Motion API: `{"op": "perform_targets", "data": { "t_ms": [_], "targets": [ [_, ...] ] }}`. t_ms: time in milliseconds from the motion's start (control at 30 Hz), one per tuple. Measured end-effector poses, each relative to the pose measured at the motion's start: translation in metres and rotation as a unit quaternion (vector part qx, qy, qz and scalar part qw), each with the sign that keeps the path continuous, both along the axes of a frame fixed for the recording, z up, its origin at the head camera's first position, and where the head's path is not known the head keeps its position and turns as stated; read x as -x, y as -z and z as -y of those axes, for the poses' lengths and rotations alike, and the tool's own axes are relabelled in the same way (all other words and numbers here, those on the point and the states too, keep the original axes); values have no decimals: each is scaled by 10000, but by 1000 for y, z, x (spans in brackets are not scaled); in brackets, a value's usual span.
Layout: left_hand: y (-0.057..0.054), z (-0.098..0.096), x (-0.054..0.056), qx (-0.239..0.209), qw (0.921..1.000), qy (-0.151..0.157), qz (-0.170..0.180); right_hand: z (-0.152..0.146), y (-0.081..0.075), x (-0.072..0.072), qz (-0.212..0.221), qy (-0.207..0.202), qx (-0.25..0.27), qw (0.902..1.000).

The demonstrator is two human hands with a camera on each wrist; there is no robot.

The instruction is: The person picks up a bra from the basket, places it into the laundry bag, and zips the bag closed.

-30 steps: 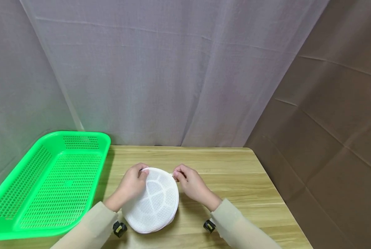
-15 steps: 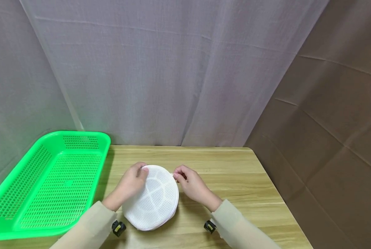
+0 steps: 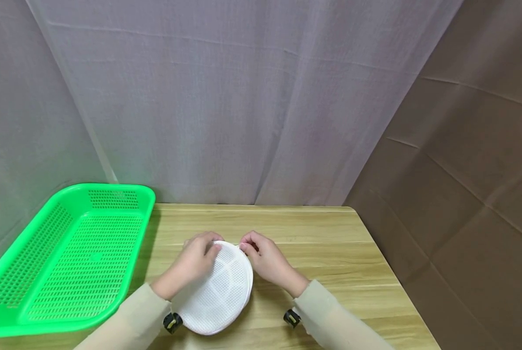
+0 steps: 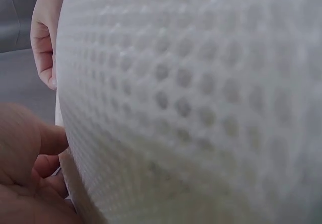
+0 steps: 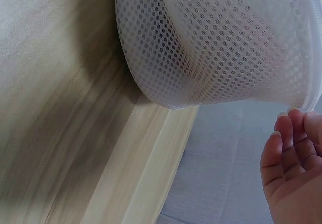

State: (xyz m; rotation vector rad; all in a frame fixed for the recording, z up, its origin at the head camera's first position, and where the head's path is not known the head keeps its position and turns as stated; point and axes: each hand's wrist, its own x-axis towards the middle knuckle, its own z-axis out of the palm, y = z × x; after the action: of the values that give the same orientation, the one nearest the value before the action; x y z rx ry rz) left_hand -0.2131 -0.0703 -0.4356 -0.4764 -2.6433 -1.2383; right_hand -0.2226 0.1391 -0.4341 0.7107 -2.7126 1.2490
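Both hands (image 3: 267, 258) on white mesh bag (image 3: 223, 294), indistinct inside, beside green basket (image 3: 79, 274).

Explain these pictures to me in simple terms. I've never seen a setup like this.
There is no machine doing the work here, only a person's two bare hands. The wide picture comes from a camera worn on the head, looking forward and down; the two close-ups come from cameras on the left and right wrists. A green perforated basket sits at the left on a wooden table. The left hand grips a white mesh bag near its round edge, while the right hand pinches at that edge too.
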Motion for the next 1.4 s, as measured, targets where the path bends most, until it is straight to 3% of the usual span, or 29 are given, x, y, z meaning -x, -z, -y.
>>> {"op": "perform_targets", "data": {
  "t_ms": [133, 400, 700, 1067, 1200, 1400],
  "targets": [
    [2, 1, 1, -64, 10000, -68, 33, 0, 1, 0, -19, -36, -53, 10000],
    [5, 7, 4, -443, 9975, -212, 509, -2, 3, 0, -59, -59, -86, 9999],
    [5, 9, 5, -537, 9966, -207, 590, -3, 3, 0, 30, -60, -57, 10000],
    [6, 18, 8, -532, 9949, -508, 692, -6, 5, -1, 14, -69, -87, 9999],
    [3, 18, 6, -516, 9952, -435, 710, -5, 4, -1, 7, -38, -80, 10000],
    [-4, 12, 3, -569, 9966, -4, 591, -2, 3, 0, 2, -24, -16, 10000]
  ]
}}
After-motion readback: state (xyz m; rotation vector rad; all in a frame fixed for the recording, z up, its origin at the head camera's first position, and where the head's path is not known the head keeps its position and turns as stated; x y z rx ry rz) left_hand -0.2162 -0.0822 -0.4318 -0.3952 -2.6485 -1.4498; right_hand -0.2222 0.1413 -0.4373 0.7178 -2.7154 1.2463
